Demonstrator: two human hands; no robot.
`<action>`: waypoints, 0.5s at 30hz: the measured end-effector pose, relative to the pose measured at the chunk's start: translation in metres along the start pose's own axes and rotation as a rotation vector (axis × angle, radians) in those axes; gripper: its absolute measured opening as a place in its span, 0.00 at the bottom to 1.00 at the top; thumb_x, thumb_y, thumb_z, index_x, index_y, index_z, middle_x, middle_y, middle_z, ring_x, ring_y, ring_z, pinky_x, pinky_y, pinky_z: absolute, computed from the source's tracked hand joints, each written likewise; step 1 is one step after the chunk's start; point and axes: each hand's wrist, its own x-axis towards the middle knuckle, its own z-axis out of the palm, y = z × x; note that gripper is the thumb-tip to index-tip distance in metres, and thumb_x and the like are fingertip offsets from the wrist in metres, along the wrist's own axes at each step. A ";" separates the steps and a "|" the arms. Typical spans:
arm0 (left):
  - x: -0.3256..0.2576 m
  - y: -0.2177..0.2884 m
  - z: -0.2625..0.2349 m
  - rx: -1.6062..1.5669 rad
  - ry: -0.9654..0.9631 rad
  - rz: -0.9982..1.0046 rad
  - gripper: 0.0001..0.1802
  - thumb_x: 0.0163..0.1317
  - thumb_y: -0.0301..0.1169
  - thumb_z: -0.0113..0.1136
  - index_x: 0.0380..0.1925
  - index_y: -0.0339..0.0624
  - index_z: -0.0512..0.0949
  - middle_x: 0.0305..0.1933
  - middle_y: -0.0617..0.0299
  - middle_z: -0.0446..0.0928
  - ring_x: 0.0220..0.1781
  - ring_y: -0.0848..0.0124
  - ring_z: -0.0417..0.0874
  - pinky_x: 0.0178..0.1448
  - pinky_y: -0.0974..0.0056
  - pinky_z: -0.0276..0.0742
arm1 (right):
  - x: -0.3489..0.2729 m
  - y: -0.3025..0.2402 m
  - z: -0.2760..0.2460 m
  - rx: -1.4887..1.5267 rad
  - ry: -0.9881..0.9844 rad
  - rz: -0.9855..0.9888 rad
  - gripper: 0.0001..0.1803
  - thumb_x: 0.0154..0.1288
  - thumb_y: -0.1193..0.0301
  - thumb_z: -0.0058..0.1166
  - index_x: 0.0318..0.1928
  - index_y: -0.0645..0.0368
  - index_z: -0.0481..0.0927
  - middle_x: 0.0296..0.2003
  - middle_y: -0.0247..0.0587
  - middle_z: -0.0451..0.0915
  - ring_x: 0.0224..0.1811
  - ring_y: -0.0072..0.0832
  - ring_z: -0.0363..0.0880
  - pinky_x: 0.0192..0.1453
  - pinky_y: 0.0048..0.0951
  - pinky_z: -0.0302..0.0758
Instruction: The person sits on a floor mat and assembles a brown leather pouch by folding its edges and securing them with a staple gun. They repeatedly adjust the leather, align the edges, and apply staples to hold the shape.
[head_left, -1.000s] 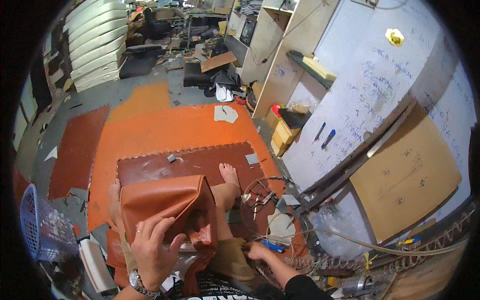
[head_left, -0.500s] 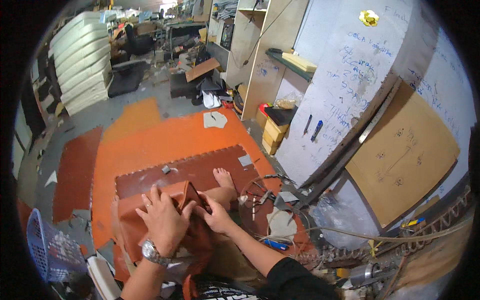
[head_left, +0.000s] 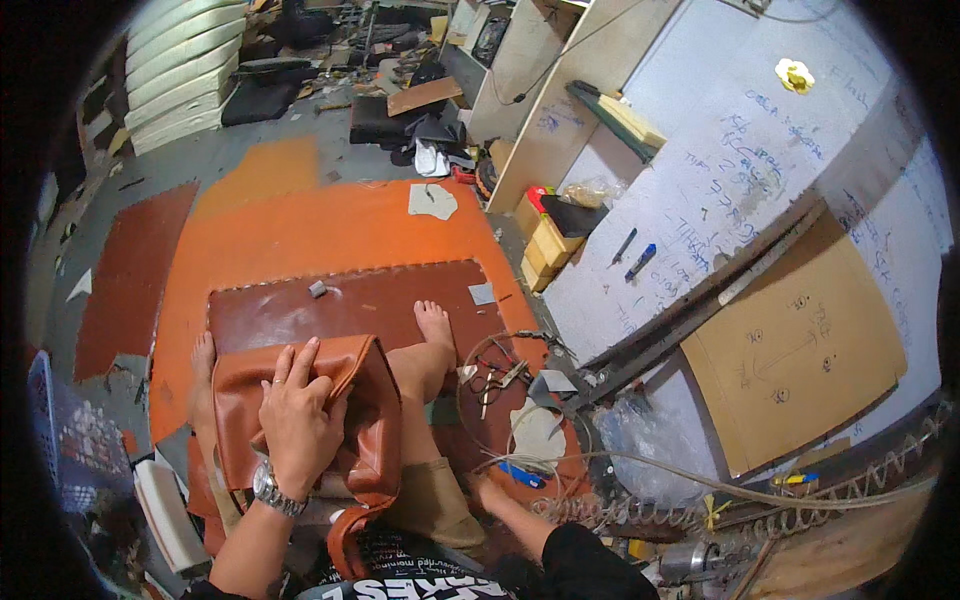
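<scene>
A brown leather cover (head_left: 365, 435), box-shaped with a seamed corner and upper edge, lies across my lap. On its upper face rests my left hand (head_left: 300, 415), palm down with fingers stretched out and a watch on the wrist. Down by my right thigh, away from the leather, is my right hand (head_left: 492, 492); its fingers are hidden. Close beside it lie a blue-handled tool (head_left: 522, 474), a grey scrap piece (head_left: 538, 435) and a small heap of scissors and hand tools (head_left: 500, 375). A strap-like brown leather strip (head_left: 345, 540) hangs at my waist.
Under my feet spread brown sheets over an orange mat (head_left: 330, 225). A purple basket (head_left: 85, 450) and a white block (head_left: 168, 515) stand left. Rightward are a cable (head_left: 700, 485), a coiled hose (head_left: 890, 460), a plastic bag (head_left: 650, 450) and a cardboard sheet (head_left: 800, 350) against the wall.
My right hand has left the leather cover and moved down and right beside my thigh. My left hand stays on the cover, which now sits more upright and squared. The view has tilted downward.
</scene>
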 end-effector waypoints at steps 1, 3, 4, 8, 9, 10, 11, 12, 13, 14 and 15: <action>-0.001 0.000 -0.001 0.027 0.006 0.009 0.11 0.62 0.34 0.74 0.29 0.38 0.84 0.77 0.48 0.78 0.78 0.39 0.74 0.68 0.29 0.78 | -0.004 0.003 0.020 0.042 -0.053 0.002 0.34 0.72 0.53 0.64 0.69 0.63 0.79 0.52 0.63 0.89 0.56 0.59 0.89 0.57 0.58 0.85; -0.002 0.000 -0.003 0.082 0.021 0.030 0.11 0.62 0.33 0.75 0.29 0.37 0.84 0.76 0.47 0.79 0.76 0.42 0.78 0.66 0.43 0.82 | -0.006 0.003 0.047 0.085 -0.129 0.011 0.34 0.72 0.53 0.64 0.69 0.64 0.79 0.52 0.63 0.89 0.56 0.59 0.89 0.57 0.58 0.85; -0.002 0.001 -0.003 0.070 0.015 0.027 0.11 0.61 0.33 0.75 0.29 0.37 0.84 0.76 0.47 0.78 0.76 0.42 0.78 0.66 0.42 0.82 | -0.005 -0.001 0.055 0.105 -0.149 0.012 0.34 0.72 0.53 0.64 0.69 0.64 0.79 0.53 0.63 0.89 0.56 0.58 0.89 0.57 0.58 0.85; -0.003 0.000 -0.003 0.046 0.004 0.019 0.09 0.59 0.33 0.74 0.31 0.39 0.85 0.77 0.49 0.78 0.77 0.40 0.77 0.67 0.26 0.78 | 0.007 -0.023 0.058 0.164 -0.166 0.005 0.34 0.72 0.53 0.64 0.70 0.64 0.79 0.53 0.63 0.89 0.57 0.58 0.89 0.57 0.58 0.85; -0.003 -0.001 -0.003 0.053 -0.007 0.010 0.09 0.58 0.33 0.74 0.32 0.41 0.85 0.77 0.50 0.78 0.77 0.39 0.76 0.67 0.21 0.76 | 0.014 -0.031 0.053 0.183 -0.156 0.002 0.34 0.72 0.53 0.64 0.70 0.64 0.79 0.53 0.63 0.89 0.57 0.58 0.89 0.57 0.58 0.85; -0.003 -0.001 -0.003 0.046 -0.013 0.006 0.09 0.58 0.33 0.74 0.33 0.41 0.86 0.77 0.50 0.78 0.78 0.40 0.76 0.68 0.21 0.76 | 0.020 -0.040 0.048 0.199 -0.139 -0.001 0.34 0.72 0.54 0.64 0.70 0.64 0.78 0.53 0.63 0.89 0.57 0.58 0.89 0.57 0.58 0.85; -0.003 -0.001 -0.004 0.042 -0.021 -0.001 0.09 0.58 0.34 0.74 0.34 0.41 0.86 0.77 0.51 0.78 0.78 0.40 0.76 0.68 0.21 0.76 | 0.028 -0.051 0.043 0.214 -0.123 -0.004 0.34 0.72 0.54 0.64 0.70 0.64 0.78 0.54 0.63 0.89 0.57 0.58 0.89 0.57 0.57 0.85; -0.004 -0.002 -0.004 0.048 -0.028 -0.003 0.09 0.58 0.34 0.75 0.34 0.42 0.86 0.77 0.51 0.78 0.78 0.40 0.76 0.68 0.21 0.75 | 0.038 -0.062 0.035 0.228 -0.106 -0.005 0.34 0.72 0.54 0.64 0.70 0.65 0.78 0.54 0.62 0.89 0.57 0.58 0.89 0.57 0.57 0.85; -0.003 -0.002 -0.004 0.062 -0.039 -0.006 0.10 0.58 0.35 0.75 0.36 0.44 0.87 0.77 0.51 0.77 0.78 0.41 0.75 0.69 0.20 0.74 | 0.048 -0.073 0.029 0.246 -0.087 -0.008 0.34 0.72 0.54 0.64 0.70 0.65 0.78 0.54 0.62 0.89 0.57 0.58 0.89 0.57 0.57 0.85; -0.004 -0.002 -0.004 0.043 -0.010 0.006 0.10 0.58 0.35 0.75 0.34 0.43 0.87 0.76 0.51 0.78 0.77 0.41 0.76 0.68 0.23 0.76 | 0.059 -0.083 0.021 0.264 -0.066 -0.007 0.34 0.72 0.54 0.64 0.70 0.65 0.78 0.54 0.62 0.89 0.57 0.58 0.89 0.57 0.57 0.85; -0.004 -0.003 -0.004 0.046 0.017 0.013 0.10 0.57 0.35 0.75 0.32 0.42 0.86 0.75 0.51 0.79 0.77 0.41 0.77 0.67 0.26 0.77 | 0.068 -0.092 0.015 0.280 -0.054 -0.010 0.34 0.73 0.54 0.63 0.70 0.65 0.78 0.54 0.62 0.89 0.57 0.57 0.89 0.57 0.57 0.85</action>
